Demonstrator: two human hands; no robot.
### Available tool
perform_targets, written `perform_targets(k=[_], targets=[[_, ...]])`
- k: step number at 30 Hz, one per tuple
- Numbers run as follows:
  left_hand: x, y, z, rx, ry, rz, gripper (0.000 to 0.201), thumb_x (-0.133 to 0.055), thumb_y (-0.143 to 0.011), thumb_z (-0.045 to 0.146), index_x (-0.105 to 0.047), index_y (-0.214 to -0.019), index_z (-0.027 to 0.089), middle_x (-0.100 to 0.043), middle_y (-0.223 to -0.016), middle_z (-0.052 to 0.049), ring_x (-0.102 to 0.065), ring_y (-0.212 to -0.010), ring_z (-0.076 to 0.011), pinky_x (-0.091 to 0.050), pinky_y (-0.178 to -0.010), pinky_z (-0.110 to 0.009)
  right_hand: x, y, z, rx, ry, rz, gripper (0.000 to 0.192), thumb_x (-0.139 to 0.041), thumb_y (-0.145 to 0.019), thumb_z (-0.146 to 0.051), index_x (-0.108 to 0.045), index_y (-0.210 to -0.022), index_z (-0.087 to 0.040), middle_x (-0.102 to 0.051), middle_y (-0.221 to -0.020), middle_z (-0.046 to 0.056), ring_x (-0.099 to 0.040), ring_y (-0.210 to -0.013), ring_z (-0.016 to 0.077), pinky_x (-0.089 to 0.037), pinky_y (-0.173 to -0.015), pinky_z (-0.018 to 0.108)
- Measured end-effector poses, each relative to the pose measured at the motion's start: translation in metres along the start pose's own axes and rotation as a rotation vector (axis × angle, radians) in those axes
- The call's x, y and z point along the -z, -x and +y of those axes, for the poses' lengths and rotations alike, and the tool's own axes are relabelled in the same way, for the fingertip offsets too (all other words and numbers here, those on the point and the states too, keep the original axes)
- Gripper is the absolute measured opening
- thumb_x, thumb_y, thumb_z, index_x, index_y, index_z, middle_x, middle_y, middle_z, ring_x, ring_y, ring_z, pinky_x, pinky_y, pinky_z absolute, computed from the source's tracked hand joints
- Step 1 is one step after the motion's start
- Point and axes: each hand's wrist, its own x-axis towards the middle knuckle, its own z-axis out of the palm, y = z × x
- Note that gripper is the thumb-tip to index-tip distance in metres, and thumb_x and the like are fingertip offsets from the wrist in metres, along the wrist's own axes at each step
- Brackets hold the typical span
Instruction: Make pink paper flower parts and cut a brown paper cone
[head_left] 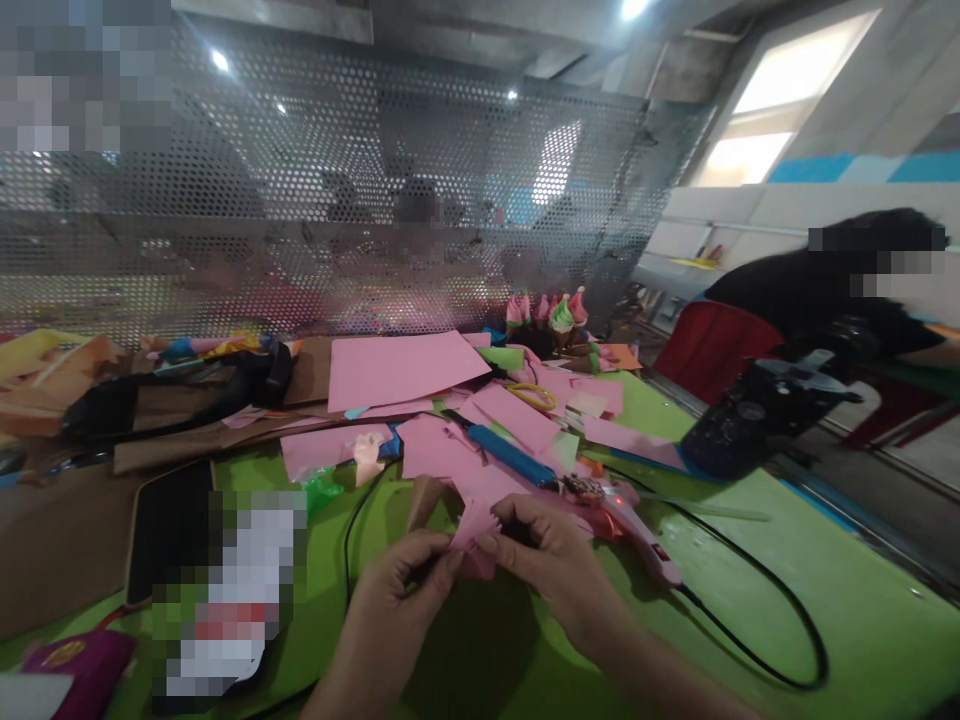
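Note:
My left hand (401, 590) and my right hand (551, 560) meet low in the middle of the view, over a green table (825, 580). Both pinch a small folded piece of pink paper (476, 525), the left from its left side and the right from its right side. The piece has pleated or fringed edges between my fingertips. Just behind my right hand lies a pink glue gun (637, 525) with a lit red light. Its black cord (757, 620) loops to the right.
Pink paper sheets (405, 368) and scraps cover the table's middle, with a blue-handled tool (502, 450) on them. Cardboard (60, 540) and a black bag (172, 400) lie left. Small paper cones (551, 310) stand at the back. A perforated metal screen (337, 180) rises behind. A person in black (817, 290) sits at right.

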Motion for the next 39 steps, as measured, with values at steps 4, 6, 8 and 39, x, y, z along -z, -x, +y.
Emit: perform_targets(k=[4, 6, 8, 39], targets=[[0.0004, 0.0008, 0.0007, 0.014, -0.016, -0.024, 0.020, -0.061, -0.082, 0.034, -0.075, -0.083, 0.021, -0.072, -0.078, -0.002, -0.063, -0.076, -0.0174, -0.048, -0.071, -0.023, -0.0006, -0.0003, -0.0008, 0.009, -0.042, -0.006, 0.032, -0.072, -0.077, -0.045, -0.060, -0.070, -0.016, -0.058, -0.063, 0.000, -0.053, -0.063, 0.0150, -0.038, -0.060, 0.027], [0.0004, 0.0013, 0.0007, 0.019, -0.018, -0.036, 0.019, -0.060, -0.083, 0.033, -0.075, -0.083, 0.021, -0.072, -0.078, -0.002, -0.063, -0.077, -0.0172, -0.048, -0.071, -0.023, -0.0009, -0.0001, -0.0009, 0.010, -0.065, -0.008, 0.031, -0.073, -0.076, -0.044, -0.060, -0.072, -0.016, -0.059, -0.064, 0.000, -0.053, -0.064, 0.0150, -0.039, -0.061, 0.027], [0.0000, 0.0016, 0.0005, 0.020, -0.009, -0.046, 0.018, -0.060, -0.082, 0.031, -0.075, -0.084, 0.022, -0.072, -0.079, -0.002, -0.064, -0.077, -0.0173, -0.048, -0.072, -0.023, -0.0012, 0.0000, -0.0008, -0.002, -0.092, -0.006, 0.031, -0.073, -0.076, -0.044, -0.060, -0.073, -0.016, -0.059, -0.064, -0.001, -0.053, -0.063, 0.0143, -0.039, -0.061, 0.027], [-0.0032, 0.0021, -0.0014, 0.068, -0.035, -0.047, 0.020, -0.061, -0.080, 0.033, -0.076, -0.082, 0.021, -0.070, -0.071, -0.002, -0.060, -0.069, -0.0162, -0.045, -0.064, -0.022, -0.0015, 0.0013, -0.0024, -0.016, -0.071, 0.035, 0.024, -0.069, -0.079, -0.040, -0.065, -0.073, -0.017, -0.056, -0.066, -0.001, -0.048, -0.060, 0.0123, -0.036, -0.055, 0.023]])
